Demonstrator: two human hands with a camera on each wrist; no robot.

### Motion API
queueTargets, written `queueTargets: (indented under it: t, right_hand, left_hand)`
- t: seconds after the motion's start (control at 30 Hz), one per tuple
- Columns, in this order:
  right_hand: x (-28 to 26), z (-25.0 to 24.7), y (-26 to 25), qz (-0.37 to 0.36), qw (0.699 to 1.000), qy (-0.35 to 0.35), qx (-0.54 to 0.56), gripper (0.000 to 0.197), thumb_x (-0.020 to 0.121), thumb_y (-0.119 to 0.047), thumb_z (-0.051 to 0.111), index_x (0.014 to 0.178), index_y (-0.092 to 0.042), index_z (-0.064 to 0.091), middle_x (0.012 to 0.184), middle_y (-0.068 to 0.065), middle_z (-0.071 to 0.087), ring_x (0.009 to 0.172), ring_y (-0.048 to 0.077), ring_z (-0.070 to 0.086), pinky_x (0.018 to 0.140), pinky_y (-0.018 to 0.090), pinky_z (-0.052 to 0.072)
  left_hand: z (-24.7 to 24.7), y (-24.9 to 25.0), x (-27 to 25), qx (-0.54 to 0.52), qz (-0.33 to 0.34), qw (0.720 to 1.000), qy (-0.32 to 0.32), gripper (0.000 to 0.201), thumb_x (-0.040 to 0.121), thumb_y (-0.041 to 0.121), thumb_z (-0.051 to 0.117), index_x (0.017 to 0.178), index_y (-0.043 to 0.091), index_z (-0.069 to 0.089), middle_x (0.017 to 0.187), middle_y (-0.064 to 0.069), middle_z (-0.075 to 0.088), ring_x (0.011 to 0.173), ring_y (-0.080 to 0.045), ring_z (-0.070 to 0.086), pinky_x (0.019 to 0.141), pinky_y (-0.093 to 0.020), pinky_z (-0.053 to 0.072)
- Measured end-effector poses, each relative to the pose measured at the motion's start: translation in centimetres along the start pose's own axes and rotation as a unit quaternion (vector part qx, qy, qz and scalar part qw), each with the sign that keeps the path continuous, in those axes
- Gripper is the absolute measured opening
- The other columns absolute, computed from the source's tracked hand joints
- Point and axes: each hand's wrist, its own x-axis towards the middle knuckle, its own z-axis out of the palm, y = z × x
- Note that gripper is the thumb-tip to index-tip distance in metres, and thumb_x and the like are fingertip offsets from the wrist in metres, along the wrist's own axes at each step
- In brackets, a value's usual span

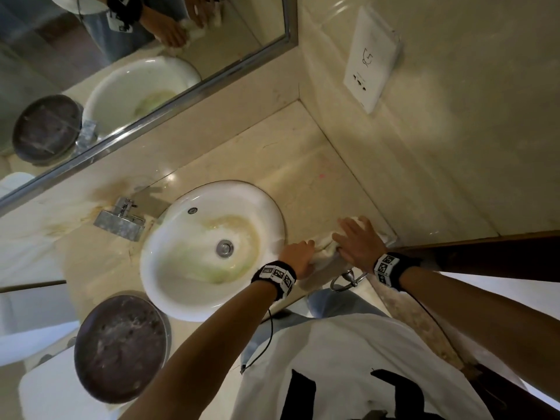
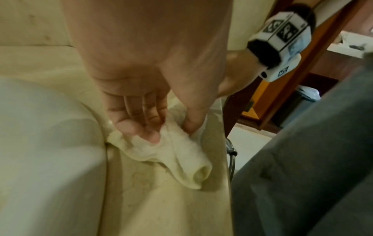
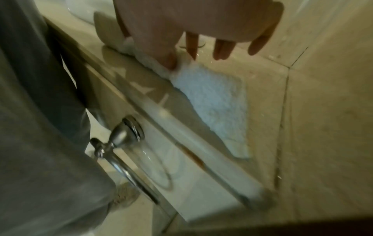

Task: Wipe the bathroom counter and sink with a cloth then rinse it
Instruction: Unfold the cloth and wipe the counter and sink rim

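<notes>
A: Left hand [image 2: 141, 95]? Grip first.
B: Pinching the cloth [image 2: 177, 153], thumb on one side, fingers bunched on the other. A fold of it hangs loose below the fingers.
A: Right hand [image 1: 359, 241]?
B: Fingers spread and straight, palm down on the other end of the cloth. The wrist view shows the thumb pressing the fabric and the other fingertips lifted a bit.
A: Where's the cloth?
B: On the counter [image 1: 303, 165], right of the sink [image 1: 181, 301], stretched between both hands, near the front edge and the side wall.
A: Sink?
B: White oval basin, yellow-green staining around the drain [image 1: 224, 247]. Faucet [image 1: 122, 218] at its back left.
A: Anything else?
B: Towel ring [image 3: 129, 153] on the counter front, just below the hands. Round dark lid [image 1: 121, 348] left of the sink. Mirror [image 1: 121, 56] behind, socket plate [image 1: 371, 59] on the side wall.
</notes>
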Motion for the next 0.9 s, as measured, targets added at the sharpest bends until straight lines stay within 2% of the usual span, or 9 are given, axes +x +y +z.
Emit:
queueTargets:
  t: [0.07, 0.13, 0.2, 0.33, 0.5, 0.57, 0.67, 0.77, 0.9]
  right_hand:
    - [-0.1, -0.6, -1.0, 0.115, 0.993, -0.029, 0.026, 0.056, 0.073, -0.045, 0.08, 0.12, -0.02, 0.063, 0.136, 0.019, 0.052, 0.116, 0.037, 0.048, 0.095, 0.052, 0.035]
    - [-0.3, -0.9, -1.7, 0.225, 0.971, -0.063, 0.061, 0.057, 0.082, -0.056, 0.066, 0.125, -0.022, 0.052, 0.132, 0.015, 0.048, 0.111, 0.036, 0.047, 0.089, 0.049, 0.04]
    - [0.1, -0.9, -2.1, 0.273, 0.953, -0.094, 0.094, 0.057, 0.088, -0.059, 0.059, 0.128, -0.02, 0.043, 0.127, 0.012, 0.045, 0.108, 0.033, 0.049, 0.084, 0.046, 0.046]
    - [1.7, -1.1, -2.1, 0.271, 0.945, -0.125, 0.131, 0.056, 0.093, -0.05, 0.06, 0.132, -0.017, 0.038, 0.13, 0.013, 0.04, 0.115, 0.034, 0.047, 0.086, 0.046, 0.049]
    - [3.0, -1.2, -2.9, 0.26, 0.949, -0.128, 0.127, 0.047, 0.093, -0.034, 0.065, 0.131, -0.018, 0.041, 0.127, 0.013, 0.043, 0.114, 0.033, 0.05, 0.085, 0.045, 0.051]
    - [3.6, -1.5, -3.7, 0.272, 0.944, -0.136, 0.13, 0.05, 0.09, -0.024, 0.069, 0.131, -0.018, 0.041, 0.128, 0.013, 0.043, 0.115, 0.033, 0.05, 0.085, 0.045, 0.052]
    - [4.5, -2.1, -3.9, 0.268, 0.939, -0.147, 0.155, 0.058, 0.086, -0.013, 0.069, 0.134, -0.018, 0.036, 0.133, 0.014, 0.04, 0.121, 0.035, 0.047, 0.09, 0.047, 0.051]
    - [5.0, -2.6, -3.1, 0.279, 0.933, -0.134, 0.184, 0.055, 0.088, -0.013, 0.067, 0.134, -0.017, 0.036, 0.134, 0.015, 0.038, 0.123, 0.037, 0.045, 0.093, 0.05, 0.049]
    - [5.2, -3.3, -1.1, 0.337, 0.926, -0.102, 0.136, 0.062, 0.085, -0.015, 0.07, 0.137, -0.019, 0.035, 0.141, 0.016, 0.031, 0.13, 0.037, 0.037, 0.095, 0.056, 0.046]
  left_hand:
    - [0.2, -0.2, -0.3, -0.001, -0.002, 1.0, -0.007, 0.062, 0.083, 0.034, 0.072, 0.13, 0.008, 0.041, 0.119, -0.013, 0.059, 0.097, -0.033, 0.063, 0.072, -0.037, 0.045]
    - [0.3, -0.4, -0.7, 0.005, 0.002, 1.0, -0.01, 0.074, 0.077, 0.035, 0.079, 0.134, 0.011, 0.038, 0.121, -0.011, 0.056, 0.102, -0.033, 0.062, 0.077, -0.038, 0.046]
    - [0.4, -0.6, -1.0, 0.012, 0.001, 1.0, 0.002, 0.067, 0.08, 0.03, 0.076, 0.133, 0.012, 0.039, 0.121, -0.012, 0.057, 0.104, -0.032, 0.061, 0.081, -0.039, 0.047]
    - [0.5, -0.3, -1.2, 0.022, -0.004, 1.0, 0.014, 0.056, 0.085, 0.019, 0.069, 0.132, 0.009, 0.039, 0.114, -0.014, 0.059, 0.099, -0.033, 0.061, 0.08, -0.039, 0.046]
    - [-0.4, -0.9, -1.0, 0.069, 0.002, 0.997, 0.044, 0.059, 0.081, 0.028, 0.073, 0.13, 0.009, 0.045, 0.109, -0.009, 0.063, 0.094, -0.028, 0.062, 0.088, -0.039, 0.042]
    - [-0.9, -1.3, -0.8, 0.075, -0.012, 0.996, 0.049, 0.054, 0.081, 0.029, 0.072, 0.125, 0.01, 0.048, 0.108, -0.007, 0.064, 0.092, -0.027, 0.062, 0.087, -0.038, 0.041]
    - [-1.8, -1.2, -0.5, 0.059, -0.032, 0.996, 0.06, 0.04, 0.08, 0.02, 0.068, 0.116, 0.011, 0.051, 0.104, -0.006, 0.064, 0.09, -0.026, 0.061, 0.083, -0.036, 0.038]
    - [-2.2, -1.3, -0.4, 0.042, -0.035, 0.995, 0.084, 0.033, 0.081, 0.012, 0.063, 0.111, 0.009, 0.05, 0.104, -0.008, 0.061, 0.089, -0.029, 0.058, 0.08, -0.036, 0.037]
    - [-2.2, -1.7, -0.2, 0.028, -0.001, 0.994, 0.11, 0.033, 0.083, 0.011, 0.062, 0.113, 0.006, 0.051, 0.11, -0.012, 0.058, 0.089, -0.032, 0.057, 0.075, -0.035, 0.036]
